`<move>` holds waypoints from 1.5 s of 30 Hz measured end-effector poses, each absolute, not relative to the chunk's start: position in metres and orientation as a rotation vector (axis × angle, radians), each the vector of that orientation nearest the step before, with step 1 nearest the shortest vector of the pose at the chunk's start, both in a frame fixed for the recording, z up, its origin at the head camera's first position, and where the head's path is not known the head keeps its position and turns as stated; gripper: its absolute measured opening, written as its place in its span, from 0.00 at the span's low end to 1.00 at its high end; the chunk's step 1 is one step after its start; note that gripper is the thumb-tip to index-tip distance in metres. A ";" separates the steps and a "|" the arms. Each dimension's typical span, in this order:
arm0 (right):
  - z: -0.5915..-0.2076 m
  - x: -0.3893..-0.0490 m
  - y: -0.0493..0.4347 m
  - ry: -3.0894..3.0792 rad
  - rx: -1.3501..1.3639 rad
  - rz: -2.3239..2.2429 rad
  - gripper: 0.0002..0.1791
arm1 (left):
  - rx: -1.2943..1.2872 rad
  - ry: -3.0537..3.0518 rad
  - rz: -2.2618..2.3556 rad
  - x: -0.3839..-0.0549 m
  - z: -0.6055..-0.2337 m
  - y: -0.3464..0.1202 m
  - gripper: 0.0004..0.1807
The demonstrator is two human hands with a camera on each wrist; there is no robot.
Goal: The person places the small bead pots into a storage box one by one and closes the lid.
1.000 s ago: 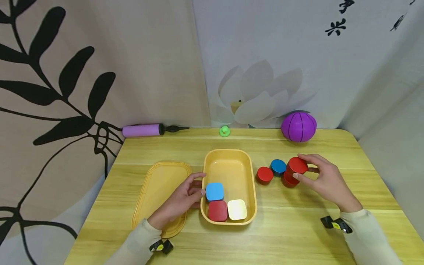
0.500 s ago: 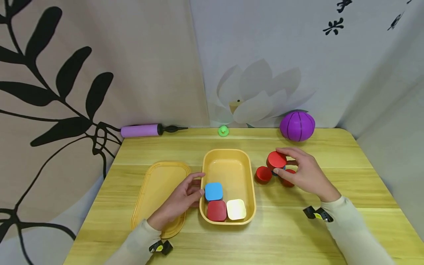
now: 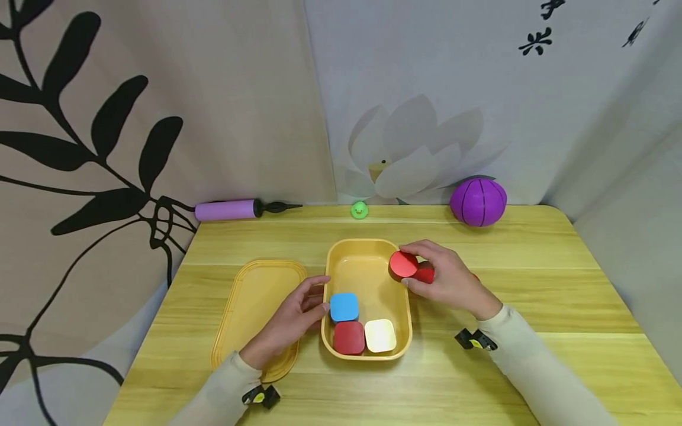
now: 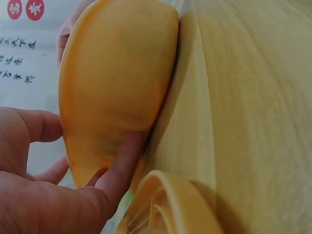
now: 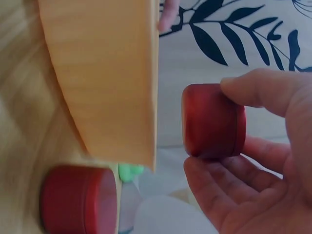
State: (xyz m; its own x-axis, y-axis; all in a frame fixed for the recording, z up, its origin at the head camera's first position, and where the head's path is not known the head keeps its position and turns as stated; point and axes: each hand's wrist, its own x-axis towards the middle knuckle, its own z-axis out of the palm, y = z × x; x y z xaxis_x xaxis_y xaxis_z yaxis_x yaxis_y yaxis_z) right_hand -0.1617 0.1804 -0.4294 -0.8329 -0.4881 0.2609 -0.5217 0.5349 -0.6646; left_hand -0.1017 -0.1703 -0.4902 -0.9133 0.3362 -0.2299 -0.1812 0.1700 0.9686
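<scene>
A yellow box (image 3: 408,307) stands mid-table with a blue square block (image 3: 344,306), a red square block (image 3: 348,337) and a cream square block (image 3: 380,335) at its near end. My right hand (image 3: 421,266) pinches a red round block (image 3: 402,264) (image 5: 213,122) between thumb and fingers, just above the box's right rim. A second red round block (image 3: 426,273) (image 5: 78,200) lies on the table beside that rim. My left hand (image 3: 298,310) rests with relaxed fingers against the box's left wall (image 4: 117,87).
The yellow lid (image 3: 261,307) lies flat to the left of the box, under my left wrist. Along the back edge are a purple pump (image 3: 226,209), a small green duck (image 3: 360,209) and a purple ball (image 3: 478,202). My right hand hides other round blocks.
My right hand has carried the red round block leftward, from the group of round blocks to the box's right rim. The left hand and box have stayed put.
</scene>
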 end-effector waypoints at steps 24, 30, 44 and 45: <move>-0.442 -0.149 0.127 -2.969 1.294 0.832 0.31 | 0.146 2.031 1.772 -0.104 -0.490 -0.173 0.32; -0.446 -0.147 0.124 -2.973 1.373 0.779 0.28 | 0.163 2.012 1.788 -0.104 -0.489 -0.173 0.32; -0.451 -0.143 0.122 -2.903 1.380 0.854 0.22 | 0.165 2.014 1.780 -0.104 -0.489 -0.172 0.33; -0.451 -0.143 0.123 -2.906 1.373 0.860 0.22 | 0.167 2.013 1.779 -0.105 -0.489 -0.172 0.33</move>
State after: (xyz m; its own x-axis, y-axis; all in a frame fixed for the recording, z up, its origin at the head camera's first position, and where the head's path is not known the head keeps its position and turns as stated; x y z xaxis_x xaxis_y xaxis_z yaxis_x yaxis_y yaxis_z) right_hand -0.1434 0.1228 -0.4511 -0.6450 -0.7625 0.0504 -0.6671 0.5296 -0.5240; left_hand -0.1046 -0.1719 -0.4889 -0.8933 0.3752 -0.2474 -0.1993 0.1625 0.9664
